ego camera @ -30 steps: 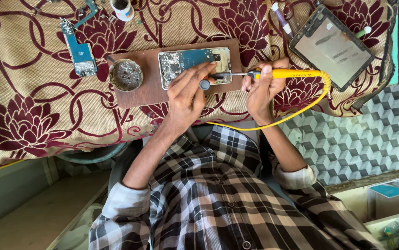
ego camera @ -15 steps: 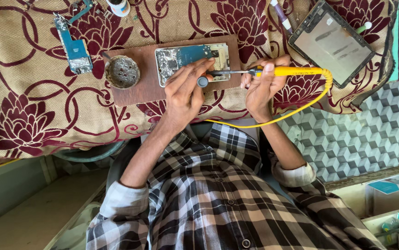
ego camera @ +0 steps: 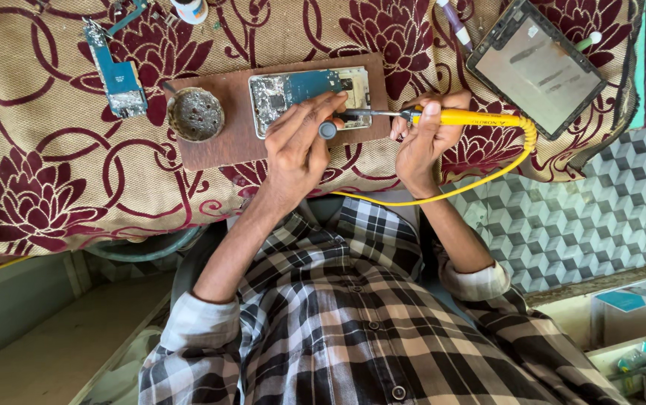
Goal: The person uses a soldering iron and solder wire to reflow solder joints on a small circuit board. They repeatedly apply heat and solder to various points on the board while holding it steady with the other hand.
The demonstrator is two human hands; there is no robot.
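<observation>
The right hand [ego camera: 420,139] keeps its grip pinched on the yellow soldering iron [ego camera: 458,118]. The left hand [ego camera: 296,146] still presses the circuit board [ego camera: 293,90], fingers together; neither has shifted.

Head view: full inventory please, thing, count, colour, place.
soldering iron: 1, yellow handle, yellow cord, held over the board's right edge
phone circuit board: 1, blue and silver, on the wooden board
wooden board: 1, brown, centre of the cloth
round tin: 1, grey and grimy, left end of the wooden board
small circuit board: 1, blue, on the cloth upper left
phone frame: 1, black rim, grey inside, upper right
floral cloth: 1, tan and maroon, covers the work surface
left hand: 1, fingers on the phone circuit board, pinching a small dark round part
right hand: 1, grips the soldering iron
</observation>
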